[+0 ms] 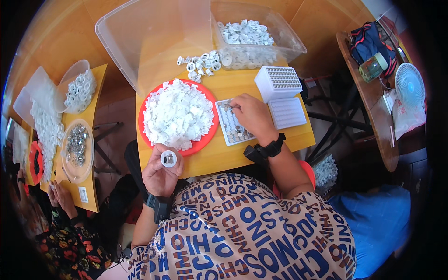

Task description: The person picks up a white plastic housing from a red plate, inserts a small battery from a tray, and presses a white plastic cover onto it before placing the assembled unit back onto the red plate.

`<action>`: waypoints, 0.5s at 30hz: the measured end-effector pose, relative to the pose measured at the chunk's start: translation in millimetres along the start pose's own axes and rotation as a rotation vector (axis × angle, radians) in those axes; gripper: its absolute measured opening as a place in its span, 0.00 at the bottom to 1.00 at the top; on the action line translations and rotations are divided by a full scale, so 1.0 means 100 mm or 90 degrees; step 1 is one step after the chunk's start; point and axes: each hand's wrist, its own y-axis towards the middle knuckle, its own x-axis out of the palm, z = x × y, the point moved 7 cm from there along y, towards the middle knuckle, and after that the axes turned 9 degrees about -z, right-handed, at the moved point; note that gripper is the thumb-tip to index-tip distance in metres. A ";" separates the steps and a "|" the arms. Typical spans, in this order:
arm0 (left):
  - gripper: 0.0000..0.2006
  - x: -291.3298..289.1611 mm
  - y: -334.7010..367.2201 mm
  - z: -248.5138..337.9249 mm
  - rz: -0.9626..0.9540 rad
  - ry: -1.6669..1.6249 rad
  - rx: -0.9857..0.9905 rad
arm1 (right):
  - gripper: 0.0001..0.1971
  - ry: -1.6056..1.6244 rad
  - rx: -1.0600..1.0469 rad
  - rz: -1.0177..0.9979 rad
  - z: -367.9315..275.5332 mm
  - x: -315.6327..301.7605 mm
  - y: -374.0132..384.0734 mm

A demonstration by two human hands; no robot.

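Note:
Near the table's front edge my left hand (157, 175) grips a small round white plastic part (169, 159), its open face turned up and something metallic inside. My right hand (252, 115) is over a shallow white tray (218, 113), fingers bent down and pinched together at its upper part. Whatever lies between those fingertips is too small to make out. Small round silvery pieces (237, 135) fill the tray's near end. Between my hands, a red round tray (142, 122) bears a heap of small white plastic pieces (176, 112).
A white block with rows of metal pieces (280, 79) stands at right, behind a white ribbed tray (287, 113). Loose white round parts (204, 63) lie before a clear bin (291, 46). At left, a co-worker's hands (60, 196) are at another table (88, 179). A fan (410, 84) stands far right.

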 end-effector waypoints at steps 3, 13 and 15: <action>0.10 -0.01 0.00 -0.01 -0.001 -0.002 -0.004 | 0.04 -0.002 -0.001 0.008 0.00 0.00 0.03; 0.09 -0.03 0.00 -0.02 -0.003 -0.022 -0.004 | 0.05 0.025 -0.042 0.038 0.02 0.03 0.00; 0.09 -0.03 -0.01 -0.02 -0.006 -0.025 0.001 | 0.05 0.066 -0.031 0.039 0.01 0.02 0.00</action>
